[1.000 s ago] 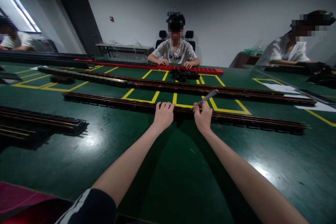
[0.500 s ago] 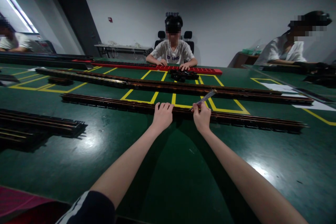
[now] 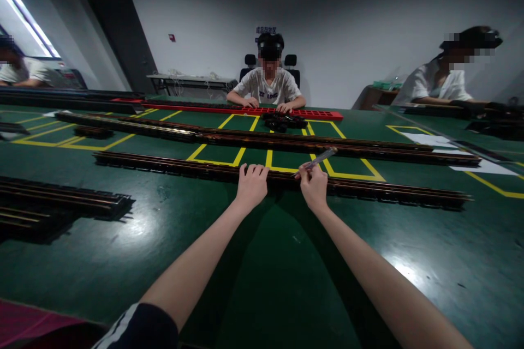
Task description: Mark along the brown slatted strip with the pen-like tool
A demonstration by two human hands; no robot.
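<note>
In front of me a long dark rail strip [image 3: 388,191] with copper-coloured lines lies crosswise on the green table [image 3: 262,272]. My left hand [image 3: 252,188] is closed over its middle, the fingers bent across the far edge. Just right of it, my right hand [image 3: 314,186] pinches a slim screwdriver [image 3: 324,158] with a clear handle. The screwdriver leans, its handle up to the right and its thin end down at the strip. Whether the tip touches the strip I cannot tell.
More dark strips [image 3: 352,148] run across behind mine, and others [image 3: 61,196] lie at the left. Yellow tape lines [image 3: 352,177] mark the table. Opposite, a co-worker [image 3: 268,84] has both hands near a red rack [image 3: 327,115] and black parts [image 3: 282,121]. White papers [image 3: 483,167] lie right.
The view has tilted up slightly, so the scene sits a little lower. Both hands keep their places on the strip, and the screwdriver stays in my right hand.
</note>
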